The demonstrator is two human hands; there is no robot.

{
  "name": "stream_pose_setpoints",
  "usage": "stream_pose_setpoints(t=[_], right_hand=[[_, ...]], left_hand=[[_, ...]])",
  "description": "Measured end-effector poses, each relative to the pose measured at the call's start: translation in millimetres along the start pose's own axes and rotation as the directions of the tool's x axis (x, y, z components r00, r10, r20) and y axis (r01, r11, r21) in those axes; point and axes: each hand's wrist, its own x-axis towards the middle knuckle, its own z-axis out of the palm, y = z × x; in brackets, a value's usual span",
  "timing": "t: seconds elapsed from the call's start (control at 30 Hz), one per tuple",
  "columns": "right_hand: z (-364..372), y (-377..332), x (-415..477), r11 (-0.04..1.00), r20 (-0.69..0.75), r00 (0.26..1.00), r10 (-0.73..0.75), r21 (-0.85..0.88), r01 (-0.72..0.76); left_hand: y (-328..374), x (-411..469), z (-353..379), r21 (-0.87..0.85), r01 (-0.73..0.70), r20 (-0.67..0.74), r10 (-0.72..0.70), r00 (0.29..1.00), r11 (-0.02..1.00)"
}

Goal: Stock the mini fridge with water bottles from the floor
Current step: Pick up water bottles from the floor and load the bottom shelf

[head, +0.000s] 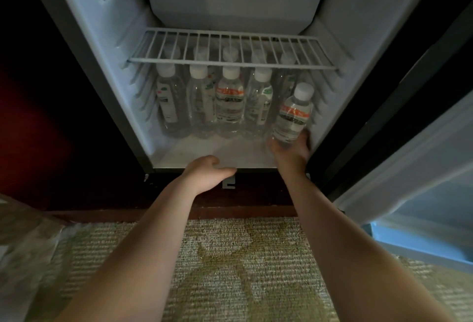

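The right grip (290,151) clasps the base of a clear, ribbed plastic water bottle (291,116) with a white screw cap and an orange-banded label. It is tilted just inside the mini fridge (115,40), by the right wall. Left of that grip a row of bottles (229,106) stands packed on the smooth white floor, with more caps behind. Above spans a white wire shelf (230,51). The left grip (207,173), fingers loose and holding nothing, is at the front lip. Woven beige carpet (230,270) lies below both, and the open door (409,168) stands to the right.
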Motion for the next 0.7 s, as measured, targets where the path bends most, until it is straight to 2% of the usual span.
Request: stream_pose_setpoints(t=[0.2,0.37,0.43,0.53,0.6,0.67,0.7], right_hand=[[0,-3,4,0.990,0.054,0.991,0.123,-0.069,-0.119],[-3,6,-31,0.993,-0.064,0.991,0.118,0.036,-0.116],[0,4,-37,0.979,-0.070,0.978,0.199,0.057,-0.195],[8,-7,-35,0.896,0.009,0.924,0.383,0.241,-0.373],[14,-13,-29,0.792,0.047,0.878,0.476,0.410,-0.451],[21,-11,-19,0.687,0.068,0.843,0.534,0.547,-0.479],[23,-9,-15,0.698,0.054,0.848,0.527,0.542,-0.468]], left_hand=[[4,-8,1,-0.005,-0.041,-0.001,0.041,0.999,0.999],[2,-8,0,-0.003,-0.036,-0.001,0.036,0.999,0.999],[3,-7,0,0.004,-0.028,-0.002,0.028,1.000,1.000],[2,-8,1,-0.002,-0.031,-0.006,0.031,1.000,1.000],[0,-8,1,-0.012,-0.031,-0.001,0.031,1.000,0.999],[-2,-8,1,-0.020,-0.026,0.006,0.026,1.000,0.999],[-2,-8,0,-0.024,-0.026,0.006,0.026,1.000,0.999]])
